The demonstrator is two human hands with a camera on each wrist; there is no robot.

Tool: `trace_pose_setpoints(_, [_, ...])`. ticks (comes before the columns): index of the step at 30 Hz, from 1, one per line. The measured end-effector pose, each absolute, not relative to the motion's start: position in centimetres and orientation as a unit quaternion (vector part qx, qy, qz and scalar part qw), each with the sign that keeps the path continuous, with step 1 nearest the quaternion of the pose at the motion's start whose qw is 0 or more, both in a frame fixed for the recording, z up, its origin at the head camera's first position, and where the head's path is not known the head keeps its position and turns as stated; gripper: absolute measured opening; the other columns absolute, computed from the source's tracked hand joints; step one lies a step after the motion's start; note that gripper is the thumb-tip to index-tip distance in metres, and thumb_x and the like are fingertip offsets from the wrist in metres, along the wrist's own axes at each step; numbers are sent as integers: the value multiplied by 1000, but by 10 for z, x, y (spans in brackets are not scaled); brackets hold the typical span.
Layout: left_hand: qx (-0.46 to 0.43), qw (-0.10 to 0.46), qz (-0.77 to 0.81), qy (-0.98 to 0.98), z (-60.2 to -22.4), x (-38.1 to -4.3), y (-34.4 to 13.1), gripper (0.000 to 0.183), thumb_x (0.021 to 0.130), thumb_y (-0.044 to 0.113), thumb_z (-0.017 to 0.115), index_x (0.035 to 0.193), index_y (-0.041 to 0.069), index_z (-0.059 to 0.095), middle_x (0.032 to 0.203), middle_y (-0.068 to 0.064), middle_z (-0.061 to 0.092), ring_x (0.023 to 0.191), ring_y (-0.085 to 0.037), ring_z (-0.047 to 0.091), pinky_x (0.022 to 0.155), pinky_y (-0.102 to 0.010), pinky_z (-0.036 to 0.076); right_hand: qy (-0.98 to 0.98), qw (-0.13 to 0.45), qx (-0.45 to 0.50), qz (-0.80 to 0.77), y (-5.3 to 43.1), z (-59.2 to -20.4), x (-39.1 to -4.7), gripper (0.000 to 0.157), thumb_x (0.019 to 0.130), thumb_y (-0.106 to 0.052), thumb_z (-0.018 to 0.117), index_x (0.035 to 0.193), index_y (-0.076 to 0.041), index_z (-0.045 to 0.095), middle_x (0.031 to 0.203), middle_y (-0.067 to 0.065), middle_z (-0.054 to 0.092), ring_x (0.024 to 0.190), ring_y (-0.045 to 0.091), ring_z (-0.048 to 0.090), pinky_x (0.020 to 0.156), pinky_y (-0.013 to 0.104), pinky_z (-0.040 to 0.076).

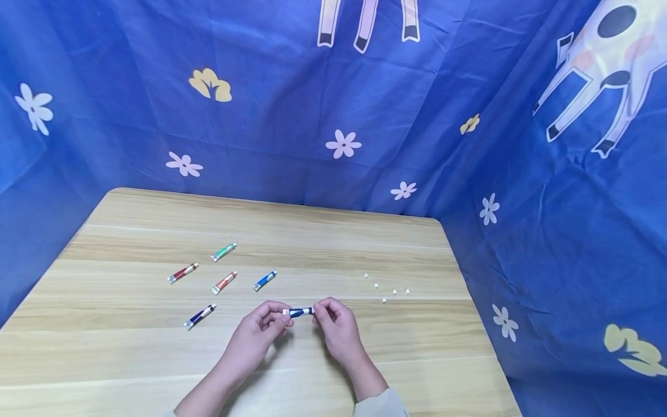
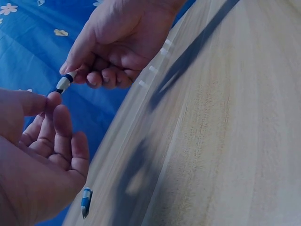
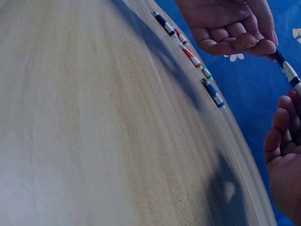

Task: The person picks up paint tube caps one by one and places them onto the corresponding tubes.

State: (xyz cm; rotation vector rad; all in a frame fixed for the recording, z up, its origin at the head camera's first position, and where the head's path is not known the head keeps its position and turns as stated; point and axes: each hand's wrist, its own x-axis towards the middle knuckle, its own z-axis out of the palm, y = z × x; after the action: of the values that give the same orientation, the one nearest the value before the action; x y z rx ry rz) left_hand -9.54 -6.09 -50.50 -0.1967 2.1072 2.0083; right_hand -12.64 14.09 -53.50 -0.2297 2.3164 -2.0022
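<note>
A small dark blue and white paint tube [image 1: 299,313] is held level above the table between both hands. My left hand [image 1: 260,330] pinches its flat end between thumb and forefinger, the other fingers loosely curled. At the opposite, narrow end, my right hand [image 1: 339,333] pinches the tip, and its fingertips cover that end. In the left wrist view the paint tube [image 2: 64,83] spans the gap between the two hands. Nearest the left hand on the table lie a bright blue paint tube [image 1: 264,281] and a dark navy one [image 1: 200,316].
Farther left on the wooden table [image 1: 130,359] lie a dark red tube [image 1: 183,273], an orange-red tube [image 1: 224,282] and a green tube [image 1: 223,252]. Several small white caps [image 1: 394,291] are scattered to the right. Blue patterned cloth [image 1: 292,116] hangs behind and beside the table.
</note>
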Motion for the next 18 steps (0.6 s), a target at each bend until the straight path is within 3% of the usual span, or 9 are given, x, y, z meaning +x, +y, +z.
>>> trace_pose_setpoints(10, [-46,108,666,737,-503,-94,-60,19,105,14,70,123,7,70,108,-16,76,94,-20,72,86,-24,59,765,46,-57,-640,137,-533,-123,41,112,-21,60,86,11,63,77,32,59,64,1,49,62,16,42])
trace_pose_setpoints(18, [-34,104,663,740,-506,-93,-60,19,104,14,71,122,7,70,107,-16,77,92,-20,73,86,-26,60,768,47,-54,-637,136,-534,-122,48,113,-24,59,79,9,59,71,32,53,59,-1,44,60,17,38])
